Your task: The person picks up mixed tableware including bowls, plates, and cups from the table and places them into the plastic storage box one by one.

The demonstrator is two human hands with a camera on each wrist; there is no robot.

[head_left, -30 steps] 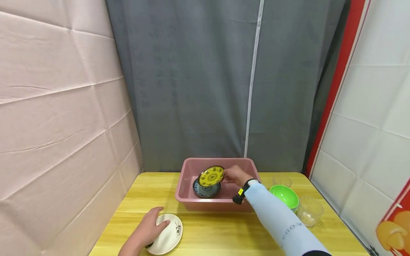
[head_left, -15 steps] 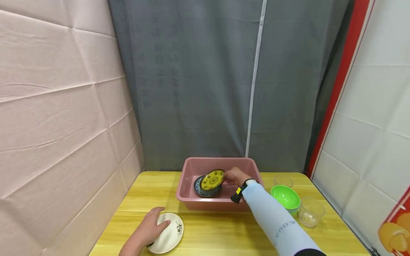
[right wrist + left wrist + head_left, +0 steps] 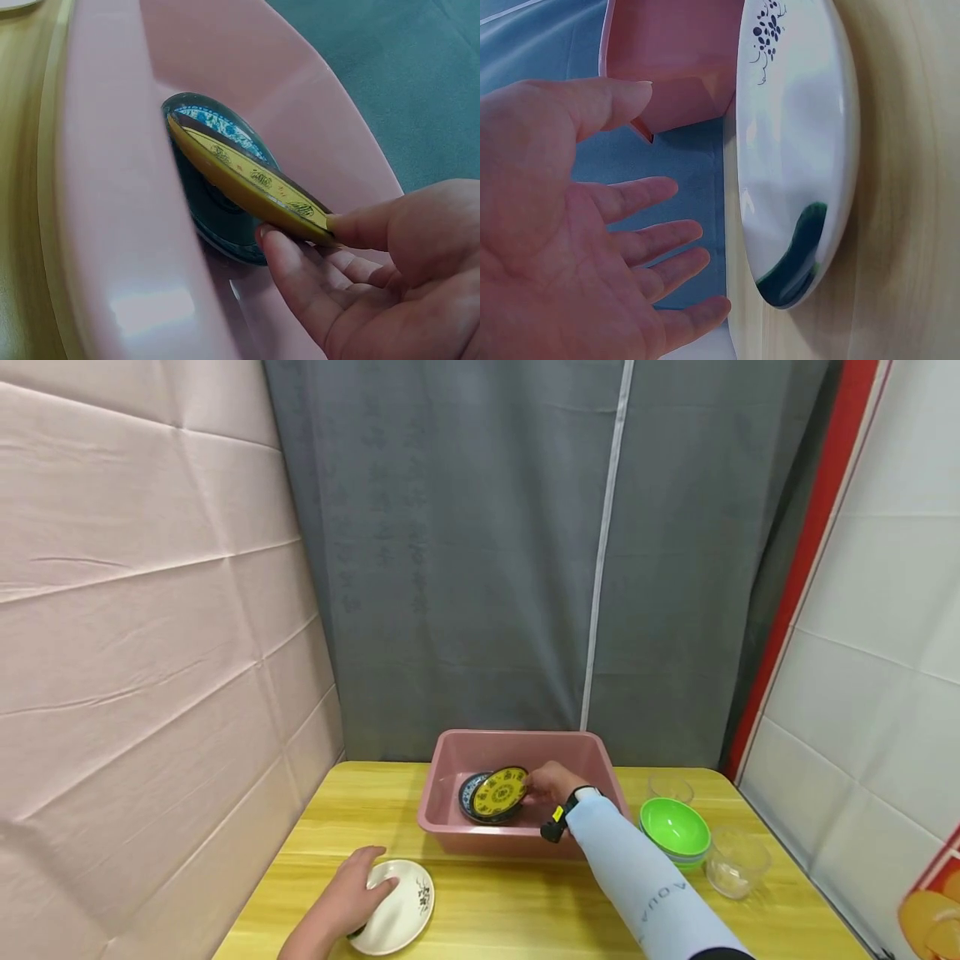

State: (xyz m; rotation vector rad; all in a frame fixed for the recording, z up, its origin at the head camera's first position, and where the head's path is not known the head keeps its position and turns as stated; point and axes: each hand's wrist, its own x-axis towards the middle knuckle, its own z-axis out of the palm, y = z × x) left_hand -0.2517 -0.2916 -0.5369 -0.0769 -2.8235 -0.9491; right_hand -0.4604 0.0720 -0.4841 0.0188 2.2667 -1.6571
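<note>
Inside the pink plastic basin (image 3: 517, 741), my right hand (image 3: 553, 782) pinches the rim of a yellow patterned plate (image 3: 499, 791) between thumb and fingers. The plate tilts over a blue patterned plate (image 3: 217, 124) lying on the basin floor and covers much of it. At the front left, my left hand (image 3: 347, 893) hovers beside a white plate (image 3: 397, 914) with a dark floral print. In the left wrist view its fingers (image 3: 664, 240) are spread and apart from the white plate, which also bears a dark green patch near its edge.
Right of the basin stand stacked bowls with a green bowl (image 3: 675, 827) on top. Clear glass bowls (image 3: 737, 862) stand beside and behind them. The wooden table (image 3: 510, 910) meets a grey curtain (image 3: 465, 568) at the back, with pale walls on both sides.
My right hand has lowered the yellow plate slightly, bringing it down over the blue plate in the basin. The left hand has stayed beside the white plate. The head view has shifted a little.
</note>
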